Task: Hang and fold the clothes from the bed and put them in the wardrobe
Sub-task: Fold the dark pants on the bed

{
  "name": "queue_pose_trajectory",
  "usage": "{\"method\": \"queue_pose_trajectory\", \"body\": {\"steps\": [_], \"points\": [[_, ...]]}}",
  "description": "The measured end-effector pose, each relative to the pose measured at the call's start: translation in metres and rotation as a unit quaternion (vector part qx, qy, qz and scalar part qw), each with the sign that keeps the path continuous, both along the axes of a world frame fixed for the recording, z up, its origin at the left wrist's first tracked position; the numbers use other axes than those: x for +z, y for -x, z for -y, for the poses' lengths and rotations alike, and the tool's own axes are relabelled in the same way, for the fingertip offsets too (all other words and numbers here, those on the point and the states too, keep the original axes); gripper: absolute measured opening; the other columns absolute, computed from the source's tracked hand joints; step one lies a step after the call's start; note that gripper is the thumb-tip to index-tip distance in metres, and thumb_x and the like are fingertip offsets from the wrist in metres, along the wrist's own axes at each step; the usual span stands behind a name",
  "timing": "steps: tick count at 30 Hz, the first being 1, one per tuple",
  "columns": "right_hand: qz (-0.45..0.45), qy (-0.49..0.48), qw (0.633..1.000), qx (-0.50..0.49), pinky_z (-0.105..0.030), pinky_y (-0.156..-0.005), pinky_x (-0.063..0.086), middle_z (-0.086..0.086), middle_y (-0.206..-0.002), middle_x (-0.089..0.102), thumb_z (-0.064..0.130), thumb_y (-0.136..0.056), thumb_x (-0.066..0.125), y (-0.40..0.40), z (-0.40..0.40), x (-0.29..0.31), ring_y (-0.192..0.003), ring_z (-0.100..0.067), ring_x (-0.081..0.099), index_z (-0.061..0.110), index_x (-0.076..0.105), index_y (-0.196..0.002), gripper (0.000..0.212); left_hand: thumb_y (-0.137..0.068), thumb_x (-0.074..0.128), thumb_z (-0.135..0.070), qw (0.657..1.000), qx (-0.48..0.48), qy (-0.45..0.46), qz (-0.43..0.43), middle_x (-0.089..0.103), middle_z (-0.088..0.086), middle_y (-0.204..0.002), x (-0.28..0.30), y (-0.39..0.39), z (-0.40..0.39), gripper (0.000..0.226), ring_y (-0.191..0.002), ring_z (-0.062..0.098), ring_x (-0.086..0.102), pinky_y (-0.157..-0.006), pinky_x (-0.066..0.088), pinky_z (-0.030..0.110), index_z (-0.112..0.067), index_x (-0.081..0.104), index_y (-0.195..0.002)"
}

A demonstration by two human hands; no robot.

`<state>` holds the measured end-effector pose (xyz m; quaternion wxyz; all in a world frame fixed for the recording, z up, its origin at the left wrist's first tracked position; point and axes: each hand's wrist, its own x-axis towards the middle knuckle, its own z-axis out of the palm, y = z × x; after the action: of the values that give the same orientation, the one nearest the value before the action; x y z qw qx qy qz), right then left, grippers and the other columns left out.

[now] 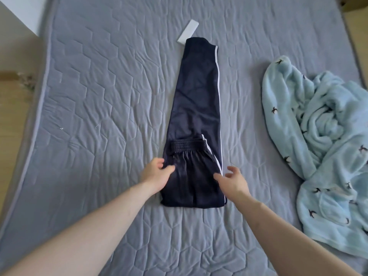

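Dark navy track trousers [197, 108] with a white side stripe lie lengthwise on the grey quilted mattress [95, 108], legs stacked and pointing away from me. The waist end is folded up over the legs, its elastic band facing the far side. My left hand [156, 174] rests at the left edge of that folded part, thumb on the fabric and fingers loosely bent. Spread, relaxed fingers of my right hand [233, 180] hover over the fold's right edge, by the stripe.
A light blue fleece garment [326, 148] with small dark bird prints lies crumpled on the right side of the bed. A white rectangular object [188, 31] lies beyond the trouser cuffs. Wooden floor shows past the bed's left edge.
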<state>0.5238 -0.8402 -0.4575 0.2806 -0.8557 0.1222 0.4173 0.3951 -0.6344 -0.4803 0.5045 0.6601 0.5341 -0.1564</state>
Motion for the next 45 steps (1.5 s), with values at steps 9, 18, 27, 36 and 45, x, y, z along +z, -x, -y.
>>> {"method": "queue_pose_trajectory", "body": {"steps": [9,18,27,36,45], "points": [[-0.034,0.011,0.998,-0.043,-0.032,-0.089,0.050,0.003,-0.124,0.068,0.053,-0.084,0.077,0.025,0.006,-0.050,-0.112,-0.023,0.066,0.017,0.053,-0.140,0.070,-0.080,0.076,-0.062,0.989,0.015,0.122,-0.085,0.063,-0.004,-0.126,-0.037,0.037,0.022,0.072,-0.112,0.019,0.063,-0.090,0.048,0.030,-0.021,0.051,-0.132],[-0.084,-0.028,0.993,-0.082,-0.033,-0.077,0.055,0.003,-0.096,0.074,0.036,-0.089,0.076,0.048,0.025,-0.029,-0.090,-0.019,0.070,0.026,0.066,-0.093,0.014,-0.094,0.069,-0.042,0.991,0.060,0.113,-0.030,0.069,-0.023,-0.095,-0.014,0.069,0.042,0.011,-0.087,-0.002,0.062,-0.067,0.043,0.014,-0.039,0.067,-0.104],[-0.130,-0.049,0.988,-0.072,-0.032,-0.077,0.055,0.002,-0.104,0.075,0.034,-0.098,0.068,0.103,0.058,-0.009,-0.095,-0.017,0.070,0.025,0.066,-0.109,0.014,-0.098,0.063,-0.043,0.994,0.012,0.094,-0.048,0.067,-0.008,-0.120,0.012,0.123,0.064,0.033,-0.103,0.010,0.064,-0.091,0.051,0.032,-0.027,0.055,-0.125],[-0.227,0.052,0.973,-0.001,-0.036,-0.078,0.057,-0.007,-0.111,0.073,0.037,-0.096,0.070,0.182,0.104,0.023,-0.101,-0.028,0.071,0.015,0.065,-0.119,0.033,-0.088,0.074,-0.051,0.951,-0.156,0.172,-0.202,0.047,0.002,-0.155,0.045,0.195,0.087,0.088,-0.137,0.027,0.050,-0.114,0.043,0.040,-0.016,0.032,-0.158],[-0.320,0.084,0.944,-0.020,-0.025,-0.054,0.055,-0.002,-0.085,0.077,0.030,-0.086,0.066,0.200,0.123,0.078,-0.072,-0.020,0.070,0.017,0.073,-0.103,0.022,-0.087,0.080,-0.023,0.979,-0.118,0.116,-0.117,0.043,0.000,-0.150,0.100,0.230,0.108,0.079,-0.135,0.017,0.046,-0.112,0.038,0.029,-0.018,0.035,-0.152]]}}
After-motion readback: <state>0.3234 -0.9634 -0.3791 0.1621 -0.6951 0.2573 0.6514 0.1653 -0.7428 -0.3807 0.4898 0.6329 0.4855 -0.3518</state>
